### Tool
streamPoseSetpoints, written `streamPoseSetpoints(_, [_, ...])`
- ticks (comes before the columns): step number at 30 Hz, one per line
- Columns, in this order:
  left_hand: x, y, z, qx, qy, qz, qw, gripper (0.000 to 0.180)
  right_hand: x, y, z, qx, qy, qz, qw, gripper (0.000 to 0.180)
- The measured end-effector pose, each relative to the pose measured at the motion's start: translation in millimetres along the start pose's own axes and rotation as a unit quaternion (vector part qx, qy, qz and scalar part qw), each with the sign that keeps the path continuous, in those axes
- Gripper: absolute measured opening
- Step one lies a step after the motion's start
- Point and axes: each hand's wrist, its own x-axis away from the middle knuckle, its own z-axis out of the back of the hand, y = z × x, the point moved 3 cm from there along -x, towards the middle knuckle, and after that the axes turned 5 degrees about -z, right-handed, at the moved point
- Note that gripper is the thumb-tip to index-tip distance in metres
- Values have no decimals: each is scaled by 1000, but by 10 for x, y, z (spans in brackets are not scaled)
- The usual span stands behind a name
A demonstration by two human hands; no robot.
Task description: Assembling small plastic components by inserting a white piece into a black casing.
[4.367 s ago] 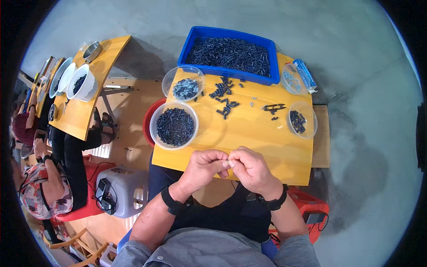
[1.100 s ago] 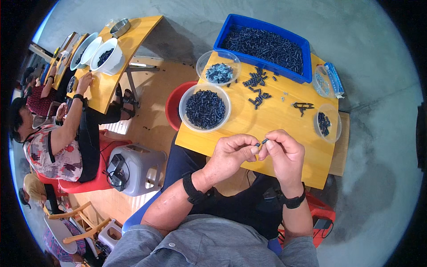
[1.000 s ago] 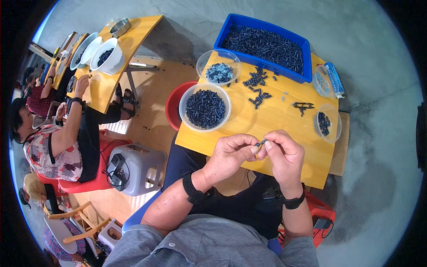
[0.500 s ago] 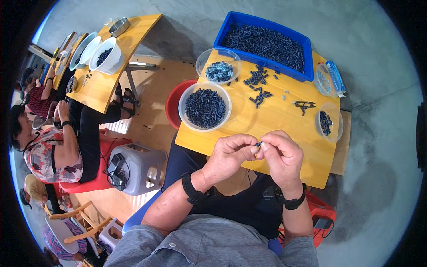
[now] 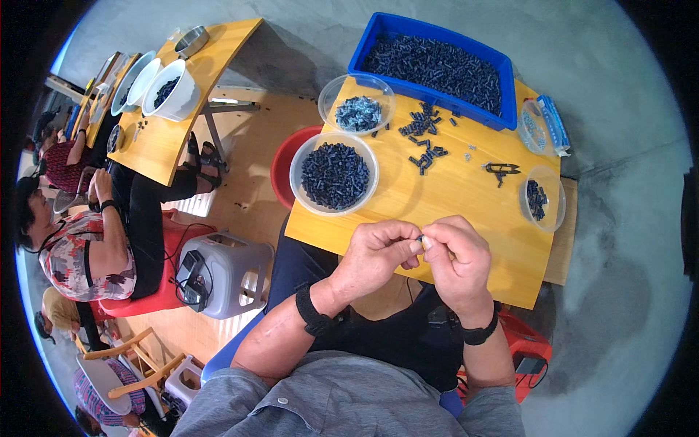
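In the head view, we see the left hand (image 5: 375,251) and the right hand (image 5: 460,255) close together, both pinching a small dark piece (image 5: 419,238), mostly hidden by fingertips. It is up over the near edge of the yellow worktop (image 5: 502,218). To the left we see a round bowl (image 5: 373,178) full of dark bits. Black snips (image 5: 502,168) lie to the right. Behind them is a blue packet (image 5: 555,125); its writing is too tiny for us to read.
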Motion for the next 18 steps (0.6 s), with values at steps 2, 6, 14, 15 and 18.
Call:
streamPoseSetpoints(2, [-3,-21,-9,-3,2,13,1000,12,-1,-16,-8,34,-3,24,999,8])
streamPoseSetpoints(6, [-32,-3,-21,-23,11,14,1000,9,-9,21,8,34,-12,4,999,9])
streamPoseSetpoints(14, [-37,47,-49,-5,-8,19,1000,11,42,37,31,5,-8,24,1000,8])
streamPoseSetpoints(15, [-31,73,-59,3,-16,23,1000,10,56,37,35,6,-7,25,1000,8])
streamPoseSetpoints(18, [-24,71,-68,27,-26,20,999,10,97,37,61,-35,-13,-8,999,8])
